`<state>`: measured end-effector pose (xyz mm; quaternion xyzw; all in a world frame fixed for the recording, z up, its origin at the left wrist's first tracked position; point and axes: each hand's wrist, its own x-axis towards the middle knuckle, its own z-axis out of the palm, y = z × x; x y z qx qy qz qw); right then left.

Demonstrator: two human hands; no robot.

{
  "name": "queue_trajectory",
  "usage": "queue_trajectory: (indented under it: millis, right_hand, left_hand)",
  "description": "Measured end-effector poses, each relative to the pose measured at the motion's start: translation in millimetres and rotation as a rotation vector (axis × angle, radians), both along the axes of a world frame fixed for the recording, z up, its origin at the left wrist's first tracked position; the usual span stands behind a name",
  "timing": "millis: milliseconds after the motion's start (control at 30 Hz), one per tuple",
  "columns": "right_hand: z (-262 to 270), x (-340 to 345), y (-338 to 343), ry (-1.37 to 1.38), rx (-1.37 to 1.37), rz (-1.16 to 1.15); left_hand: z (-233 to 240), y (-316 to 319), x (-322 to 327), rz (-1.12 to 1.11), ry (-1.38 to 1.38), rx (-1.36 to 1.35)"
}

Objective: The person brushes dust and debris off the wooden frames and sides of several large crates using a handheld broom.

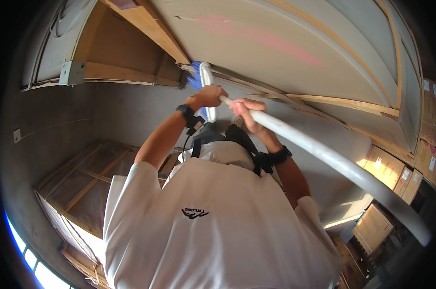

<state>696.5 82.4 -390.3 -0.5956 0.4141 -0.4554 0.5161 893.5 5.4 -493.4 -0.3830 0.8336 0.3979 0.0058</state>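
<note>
A push broom with a white head (207, 76) and blue bristles is in front of me at the top middle, its bristles beside the end of a wooden beam (167, 39). My left hand (209, 96) is closed around the thin lower part of its pale pole (312, 144), close to the head. Just above, on the same pole, sits my right hand (252, 112), fingers wrapped round it. The pole's thick end runs back past my right side to the lower right. Black bands are on both wrists. The fingertips of my left hand are hidden.
Large wood-framed panels (257, 47) stand ahead and to the right. A wooden crate (91, 180) wrapped in clear film lies at the left by a grey wall (51, 119). Cardboard boxes (382, 166) are stacked at the right. My shoe (236, 120) shows below my hands.
</note>
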Motion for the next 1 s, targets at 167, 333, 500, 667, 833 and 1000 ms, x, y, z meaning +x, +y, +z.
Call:
queue_trajectory:
  millis: [167, 333, 500, 667, 833, 1000]
  right_hand:
    - [43.2, -105.9, 51.3, 0.193, 0.028, -0.165]
    - [84.8, -178.4, 101.5, 0.503, 0.0, -0.228]
    - [75.0, -172.0, 111.0, 0.472, -0.068, -0.241]
    - [38.0, -116.2, 90.6, 0.177, 0.118, -0.358]
    - [-4.0, -7.1, 34.7, -0.065, 0.045, -0.139]
    - [-0.7, 54.8, 16.7, -0.067, 0.061, 0.023]
  left_hand:
    - [11.6, 27.0, -146.1, -0.21, 0.099, 0.053]
    - [-2.5, 73.0, -285.8, -0.288, 0.506, 0.029]
    - [-9.1, 74.9, -274.9, -0.322, 0.544, -0.055]
    - [2.8, 48.0, -169.0, -0.23, 0.169, -0.04]
    - [-7.8, 22.0, -17.6, -0.009, -0.113, -0.127]
    - [0.4, 17.5, 59.0, 0.091, -0.079, -0.154]
